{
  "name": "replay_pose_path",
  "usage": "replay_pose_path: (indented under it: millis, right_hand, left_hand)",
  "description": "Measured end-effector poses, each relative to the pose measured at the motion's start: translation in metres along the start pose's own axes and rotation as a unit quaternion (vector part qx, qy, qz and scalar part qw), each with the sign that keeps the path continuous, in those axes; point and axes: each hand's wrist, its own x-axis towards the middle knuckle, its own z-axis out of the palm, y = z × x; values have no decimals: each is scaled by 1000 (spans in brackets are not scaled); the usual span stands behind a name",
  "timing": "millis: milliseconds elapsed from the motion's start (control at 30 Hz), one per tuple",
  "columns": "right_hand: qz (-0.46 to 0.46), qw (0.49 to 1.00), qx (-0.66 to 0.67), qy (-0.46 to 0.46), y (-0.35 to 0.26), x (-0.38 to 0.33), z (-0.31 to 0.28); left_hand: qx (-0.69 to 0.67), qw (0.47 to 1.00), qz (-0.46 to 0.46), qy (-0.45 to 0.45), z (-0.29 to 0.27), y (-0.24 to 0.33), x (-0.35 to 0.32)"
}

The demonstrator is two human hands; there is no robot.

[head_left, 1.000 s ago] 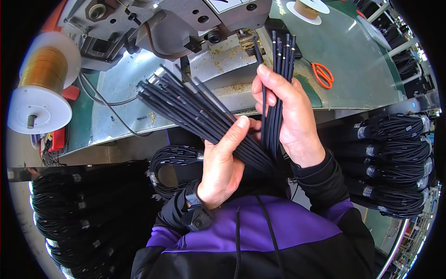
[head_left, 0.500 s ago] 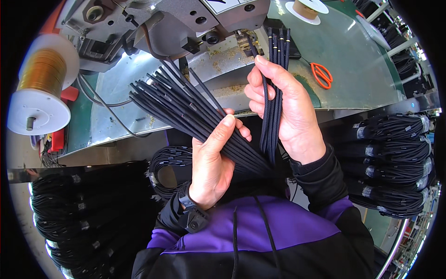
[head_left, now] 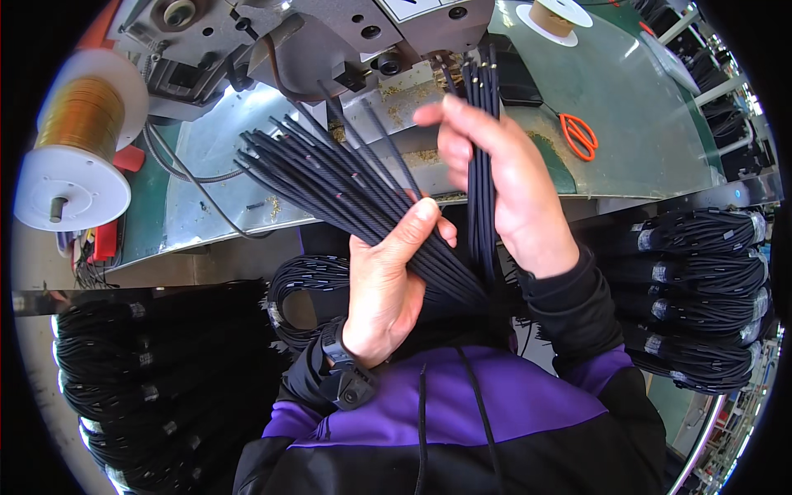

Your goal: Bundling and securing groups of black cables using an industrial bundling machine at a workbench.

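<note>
A thick fan of black braided cords [head_left: 318,186] is clasped in my left hand [head_left: 381,289], thumb across the top, with the loose ends spreading up and to the left. Several cords at its right edge stand apart and look blurred. My right hand [head_left: 520,186] holds a smaller bunch of black cords [head_left: 482,206] upright against its palm; some tips carry small gold-coloured bands. Its index finger and thumb are raised toward the left, smeared by motion. Both bunches come together below my hands, where their lower parts drop out of sight.
A grey metal machine [head_left: 330,41] stands over the worktable [head_left: 615,107], with yellowish scraps beneath. At left is a large spool of copper-coloured wire [head_left: 81,120]; at the far right, a smaller spool [head_left: 551,21]. Orange-handled scissors [head_left: 577,136] lie at right. Bundled black cords [head_left: 701,289] hang on both sides.
My right index finger and thumb have lifted from the cords and point left. The right bunch now stands straighter and closer together. Cords at the left fan's right edge have shifted.
</note>
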Motion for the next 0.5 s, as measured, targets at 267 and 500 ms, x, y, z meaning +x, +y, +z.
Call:
replay_pose_path:
  millis: [267, 500]
  right_hand:
    - [-83, 991, -63, 79, 16, -26, 3]
    - [-36, 995, 30, 89, -2, 1, 1]
  left_hand:
    - [18, 1000, -23, 11, 2, -8, -4]
    - [-16, 999, 30, 28, 5, 10, -4]
